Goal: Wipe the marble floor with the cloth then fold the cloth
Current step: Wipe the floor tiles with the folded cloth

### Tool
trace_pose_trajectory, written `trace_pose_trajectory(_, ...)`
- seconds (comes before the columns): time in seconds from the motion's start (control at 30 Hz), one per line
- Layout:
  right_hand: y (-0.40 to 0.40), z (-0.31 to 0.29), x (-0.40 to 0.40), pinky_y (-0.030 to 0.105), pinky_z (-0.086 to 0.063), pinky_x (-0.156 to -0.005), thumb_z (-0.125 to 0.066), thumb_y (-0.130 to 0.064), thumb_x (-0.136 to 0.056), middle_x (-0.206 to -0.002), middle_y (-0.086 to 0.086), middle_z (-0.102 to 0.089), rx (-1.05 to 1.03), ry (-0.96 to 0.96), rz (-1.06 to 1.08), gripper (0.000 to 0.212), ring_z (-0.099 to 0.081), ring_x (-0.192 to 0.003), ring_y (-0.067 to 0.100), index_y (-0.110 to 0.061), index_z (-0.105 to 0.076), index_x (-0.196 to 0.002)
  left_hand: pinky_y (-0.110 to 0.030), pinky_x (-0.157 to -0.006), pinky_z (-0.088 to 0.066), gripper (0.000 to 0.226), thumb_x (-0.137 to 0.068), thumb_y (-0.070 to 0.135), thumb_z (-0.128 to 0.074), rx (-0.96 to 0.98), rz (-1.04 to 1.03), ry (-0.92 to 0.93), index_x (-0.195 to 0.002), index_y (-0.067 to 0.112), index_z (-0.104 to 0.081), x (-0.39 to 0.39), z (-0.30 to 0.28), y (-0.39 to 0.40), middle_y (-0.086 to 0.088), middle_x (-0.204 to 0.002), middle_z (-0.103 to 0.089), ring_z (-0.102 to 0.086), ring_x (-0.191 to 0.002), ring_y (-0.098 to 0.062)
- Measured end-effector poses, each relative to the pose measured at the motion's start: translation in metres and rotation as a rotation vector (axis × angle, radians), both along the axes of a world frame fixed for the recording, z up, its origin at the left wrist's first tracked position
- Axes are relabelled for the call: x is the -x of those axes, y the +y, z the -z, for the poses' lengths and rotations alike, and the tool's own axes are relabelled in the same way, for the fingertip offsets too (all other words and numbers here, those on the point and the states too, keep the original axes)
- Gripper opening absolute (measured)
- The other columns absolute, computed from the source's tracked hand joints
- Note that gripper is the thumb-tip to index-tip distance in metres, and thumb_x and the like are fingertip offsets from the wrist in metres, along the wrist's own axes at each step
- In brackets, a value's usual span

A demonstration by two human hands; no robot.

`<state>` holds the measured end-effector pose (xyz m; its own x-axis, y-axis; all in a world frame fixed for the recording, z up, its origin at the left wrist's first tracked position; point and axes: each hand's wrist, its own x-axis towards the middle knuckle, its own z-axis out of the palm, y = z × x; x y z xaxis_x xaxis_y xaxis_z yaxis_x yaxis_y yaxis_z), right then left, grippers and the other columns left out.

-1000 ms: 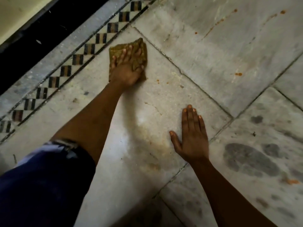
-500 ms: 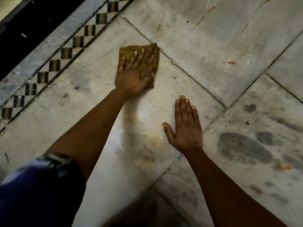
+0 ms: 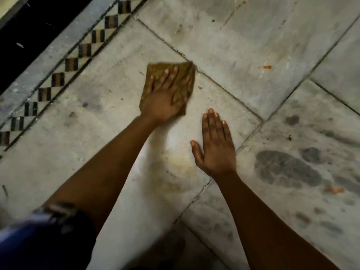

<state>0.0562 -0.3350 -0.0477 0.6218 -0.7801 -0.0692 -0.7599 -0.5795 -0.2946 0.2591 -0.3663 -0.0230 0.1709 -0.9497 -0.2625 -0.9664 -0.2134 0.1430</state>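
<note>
A folded mustard-brown cloth (image 3: 183, 72) lies flat on the pale marble floor (image 3: 109, 121), beside a tile joint. My left hand (image 3: 164, 98) presses down on the cloth with fingers spread, covering its lower half. My right hand (image 3: 214, 147) rests flat on the marble just right of and nearer than the cloth, palm down, fingers together, holding nothing. A brownish wet smear (image 3: 175, 168) marks the slab between my two forearms.
A checkered border strip (image 3: 64, 75) runs diagonally at the left, with a dark band (image 3: 31, 28) beyond it. Orange spots (image 3: 267, 67) dot the far slab. Dark grey patches (image 3: 284, 168) stain the right slab. My blue-clad knee (image 3: 39, 240) is at bottom left.
My left hand has slid the cloth to the right and nearer, away from the checkered border toward the tile joint. My right hand has stayed planted on the floor.
</note>
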Motion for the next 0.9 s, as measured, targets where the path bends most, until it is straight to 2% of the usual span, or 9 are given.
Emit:
trace_pose_trajectory(0.1,0.0,-0.001,0.001,0.039,-0.009,-0.117,-0.032,-0.046,-0.092,-0.155,0.016,-0.017,0.017,0.004,0.013,0.072,-0.013,-0.145,0.025,-0.002,-0.019,-0.147,-0.041,-0.114,0.007,0.061,-0.094,0.051,-0.026,-0.01,0.006,0.014,-0.149,0.034,-0.006,0.008,0.001,-0.03,0.0,-0.159,0.002,0.004,-0.146,-0.02)
trace_pose_trajectory(0.17,0.001,-0.001,0.001,0.04,-0.009,-0.117,-0.032,-0.047,-0.091,-0.155,0.018,-0.016,0.014,0.008,0.047,0.074,-0.012,-0.145,0.027,-0.001,-0.018,-0.147,-0.041,-0.113,0.004,0.065,-0.088,0.053,-0.018,0.043,0.108,-0.006,-0.149,0.031,-0.013,0.017,0.002,0.007,-0.004,-0.158,-0.007,-0.003,-0.145,-0.023)
trace_pose_trajectory(0.27,0.0,-0.001,0.001,0.041,-0.009,-0.117,-0.032,-0.048,-0.091,-0.155,0.02,-0.015,0.012,-0.012,0.063,0.076,-0.011,-0.144,0.03,0.001,-0.018,-0.147,-0.041,-0.113,-0.007,0.062,-0.088,0.049,-0.027,0.095,0.23,0.021,-0.146,0.028,-0.026,0.024,0.0,0.095,-0.006,-0.154,-0.021,-0.016,-0.143,-0.022)
trace_pose_trajectory(0.33,0.001,0.0,0.001,0.041,-0.009,-0.117,-0.033,-0.048,-0.091,-0.155,0.02,-0.014,0.008,-0.013,0.055,0.076,-0.01,-0.145,0.03,0.001,-0.017,-0.147,-0.04,-0.112,-0.009,0.06,-0.088,0.05,-0.03,0.062,0.23,0.038,-0.146,0.031,-0.025,0.016,-0.002,0.122,-0.002,-0.154,-0.022,-0.017,-0.142,-0.019)
trace_pose_trajectory(0.47,0.0,0.001,0.001,0.041,-0.009,-0.117,-0.033,-0.048,-0.091,-0.155,0.021,-0.013,0.014,-0.016,0.06,0.077,-0.01,-0.144,0.03,0.001,-0.016,-0.147,-0.039,-0.113,0.002,0.069,-0.085,0.06,-0.015,0.014,0.096,-0.013,-0.148,0.034,-0.011,-0.001,-0.003,0.052,0.0,-0.158,-0.009,-0.007,-0.145,-0.021)
trace_pose_trajectory(0.6,0.001,-0.001,0.001,0.041,-0.009,-0.117,-0.033,-0.047,-0.091,-0.154,0.021,-0.015,0.032,-0.015,0.058,0.076,-0.012,-0.144,0.03,0.001,-0.017,-0.147,-0.043,-0.113,0.008,0.064,-0.094,0.056,-0.025,-0.031,-0.055,-0.012,-0.149,0.033,-0.003,-0.003,0.001,-0.035,0.001,-0.159,0.005,0.007,-0.145,-0.02)
trace_pose_trajectory(0.7,0.001,-0.001,0.002,0.042,-0.01,-0.117,-0.033,-0.046,-0.091,-0.154,0.02,-0.016,0.025,-0.009,0.091,0.075,-0.013,-0.144,0.031,0.002,-0.019,-0.146,-0.039,-0.112,0.01,0.072,-0.086,0.059,-0.014,0.011,0.197,-0.078,-0.15,0.025,-0.009,0.01,0.006,-0.01,-0.005,-0.159,-0.003,0.001,-0.145,-0.023)
trace_pose_trajectory(0.8,0.001,0.001,0.001,0.041,-0.009,-0.117,-0.03,-0.046,-0.091,-0.154,0.021,-0.016,0.022,-0.021,0.103,0.074,-0.012,-0.144,0.032,0.002,-0.018,-0.146,-0.041,-0.113,-0.001,0.064,-0.089,0.055,-0.024,0.094,0.547,-0.012,-0.147,0.028,-0.022,-0.001,0.006,0.063,-0.005,-0.156,-0.015,-0.011,-0.144,-0.022)
trace_pose_trajectory(0.9,0.0,0.001,0.001,0.041,-0.008,-0.117,-0.03,-0.046,-0.091,-0.154,0.022,-0.014,0.03,-0.019,0.092,0.075,-0.011,-0.144,0.032,0.003,-0.017,-0.146,-0.035,-0.111,-0.006,0.058,-0.09,0.056,-0.027,0.061,0.58,0.027,-0.144,0.035,-0.025,-0.032,0.005,0.063,0.0,-0.153,-0.019,-0.015,-0.142,-0.02)
